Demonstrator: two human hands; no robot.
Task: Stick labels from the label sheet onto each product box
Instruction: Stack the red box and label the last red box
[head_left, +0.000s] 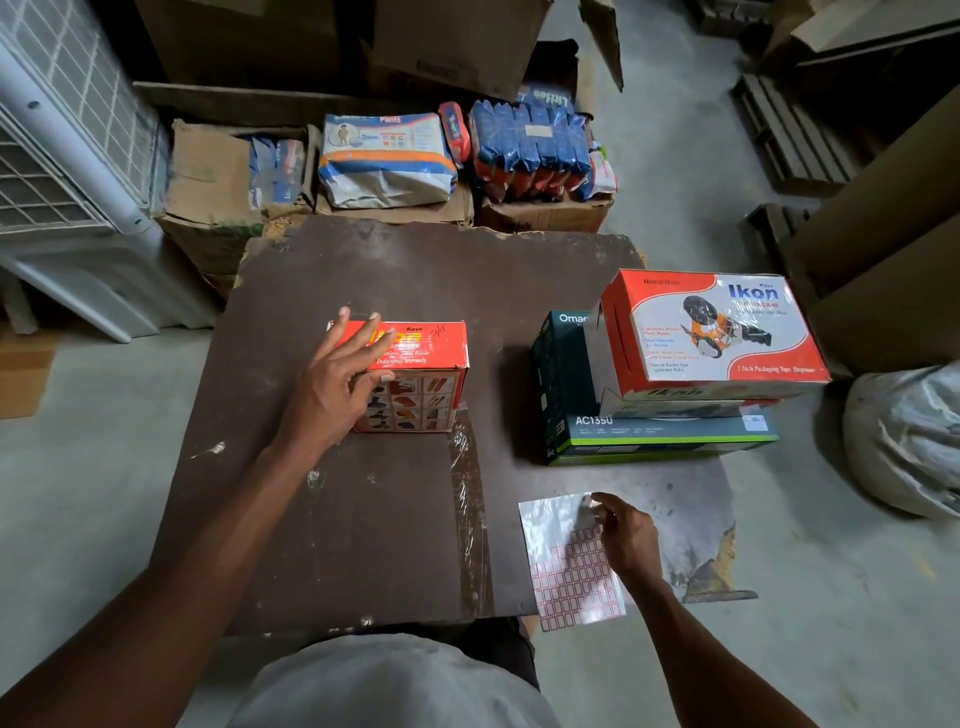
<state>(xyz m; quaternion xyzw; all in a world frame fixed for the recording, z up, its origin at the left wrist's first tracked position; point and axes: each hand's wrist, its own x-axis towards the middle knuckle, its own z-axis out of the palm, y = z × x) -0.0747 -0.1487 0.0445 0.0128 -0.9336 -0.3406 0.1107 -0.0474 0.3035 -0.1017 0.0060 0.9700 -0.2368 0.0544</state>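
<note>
On the dark brown scuffed wooden desk (395, 519) I see 3 product boxes. Near centre sits a small red-and-orange cardboard box (415, 382) w/ a grid of pictures on its front; my left hand (332, 387) rests on its left side, fingers spread flat across the top and front, grip apart, not clamped. At the right edge, a dark green flat carton marked AC1350 (623, 436) lies under a bigger red-and-white Ikon tape dispenser box (722, 338), which sits tilted on it. Closest to me, at the desk's front right corner, lies the shiny label sheet w/ red-bordered white stickers (569, 577), partly overhanging the edge. My right hand (623, 535) is on its upper right part, fingertips pinching at the sheet; can't tell if a label is between them.
</note>
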